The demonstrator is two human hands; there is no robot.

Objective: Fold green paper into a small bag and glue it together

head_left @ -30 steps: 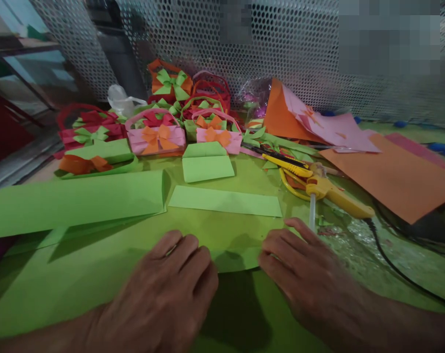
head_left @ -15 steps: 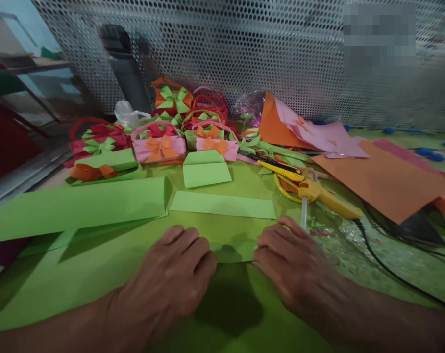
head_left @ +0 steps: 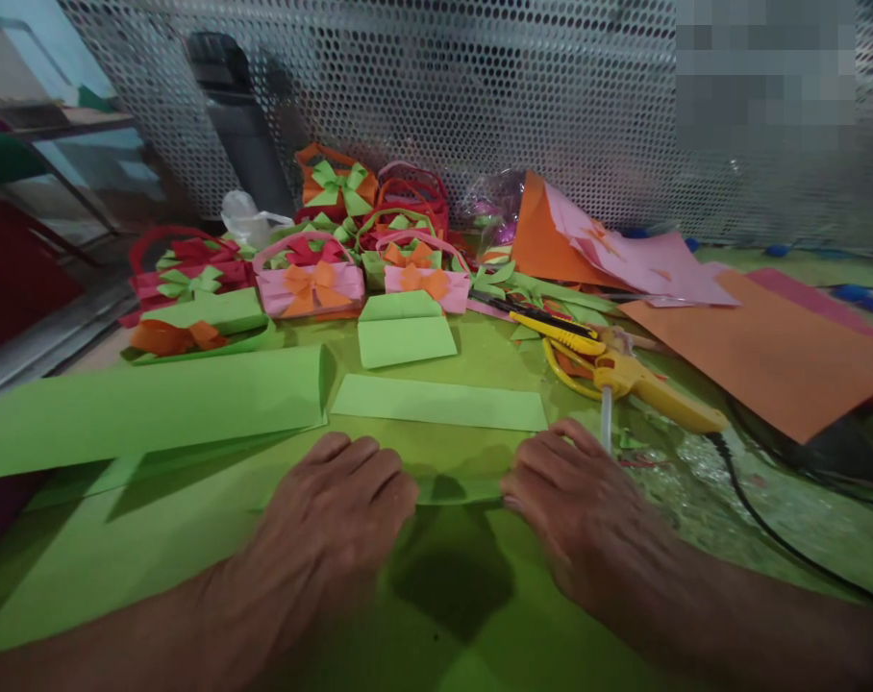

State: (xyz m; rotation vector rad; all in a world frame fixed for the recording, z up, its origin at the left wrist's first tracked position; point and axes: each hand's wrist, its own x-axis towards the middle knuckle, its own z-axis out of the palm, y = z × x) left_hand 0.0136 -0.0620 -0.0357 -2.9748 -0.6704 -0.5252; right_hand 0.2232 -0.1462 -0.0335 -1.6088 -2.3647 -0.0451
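Observation:
Both my left hand (head_left: 342,500) and my right hand (head_left: 570,485) are closed, knuckles up, at the near part of the green surface. Between them runs the edge of a green paper sheet (head_left: 458,488), its ends hidden under my fingers. Just beyond lies a flat light-green paper strip (head_left: 436,402). Farther back sits a folded light-green paper piece (head_left: 406,338). A large curled green sheet (head_left: 155,399) lies to the left of the strip. Right of my right hand is a yellow glue gun (head_left: 653,392) with a clear nozzle-side stick.
Small paper bags with bows (head_left: 311,284) stand in a group at the back. A yellow cutter knife (head_left: 559,332) lies beside the glue gun, whose black cord (head_left: 754,509) trails right. Orange sheets (head_left: 760,336) lie at the right. A perforated metal panel (head_left: 422,96) closes off the back.
Both hands keep hold of the green paper, and its edge between them now looks slightly higher and more curved. The camera view has shifted slightly.

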